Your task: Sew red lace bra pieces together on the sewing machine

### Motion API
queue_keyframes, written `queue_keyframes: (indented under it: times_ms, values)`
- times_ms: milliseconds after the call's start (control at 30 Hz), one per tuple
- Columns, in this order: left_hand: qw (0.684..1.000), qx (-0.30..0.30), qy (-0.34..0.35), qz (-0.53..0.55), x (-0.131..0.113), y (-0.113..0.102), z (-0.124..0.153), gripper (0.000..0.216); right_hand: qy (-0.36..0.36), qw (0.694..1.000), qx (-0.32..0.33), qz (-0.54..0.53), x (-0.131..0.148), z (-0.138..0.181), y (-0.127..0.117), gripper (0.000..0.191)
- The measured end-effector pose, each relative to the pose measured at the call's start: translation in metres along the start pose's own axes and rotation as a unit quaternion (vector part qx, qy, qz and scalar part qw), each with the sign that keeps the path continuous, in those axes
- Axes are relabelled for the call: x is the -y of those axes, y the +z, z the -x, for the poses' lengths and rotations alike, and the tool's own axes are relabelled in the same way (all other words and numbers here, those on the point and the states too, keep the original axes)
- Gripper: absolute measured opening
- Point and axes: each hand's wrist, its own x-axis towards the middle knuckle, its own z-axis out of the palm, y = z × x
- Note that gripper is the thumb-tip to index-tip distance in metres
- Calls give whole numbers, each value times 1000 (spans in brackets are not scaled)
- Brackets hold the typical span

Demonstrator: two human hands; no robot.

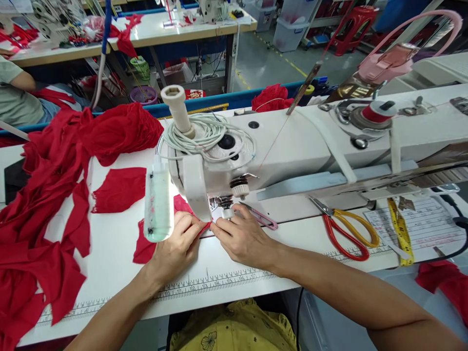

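Note:
Both my hands are close together at the needle area of a white sewing machine. My left hand is closed, its fingers pinching the edge of a red fabric piece in front of the presser foot. My right hand has its fingers bent and pressed together on the same fabric, just right of the needle. Part of the piece is hidden by the fingers and the machine head. Another red piece lies partly under the lamp, left of my left hand.
Red fabric is heaped on the left, with a separate red piece beside it. Right of my hands lie pink-handled snips, scissors, a yellow measuring tape and a written sheet. Another person sits at far left.

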Motion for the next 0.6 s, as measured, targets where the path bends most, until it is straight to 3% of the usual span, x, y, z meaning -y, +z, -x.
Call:
queue_keyframes:
  times_ms: [233,400,600]
  values:
    - [998,22,20,-58,2,2,3,28,11,999,13,-34,-2,1,-2,23]
    - [989,24,55,-136,0,2,5,35,68,996,-2,-50,-7,0,1,24]
    - [985,4,59,-163,-3,4,11,40,43,999,16,-26,-7,-3,3,30]
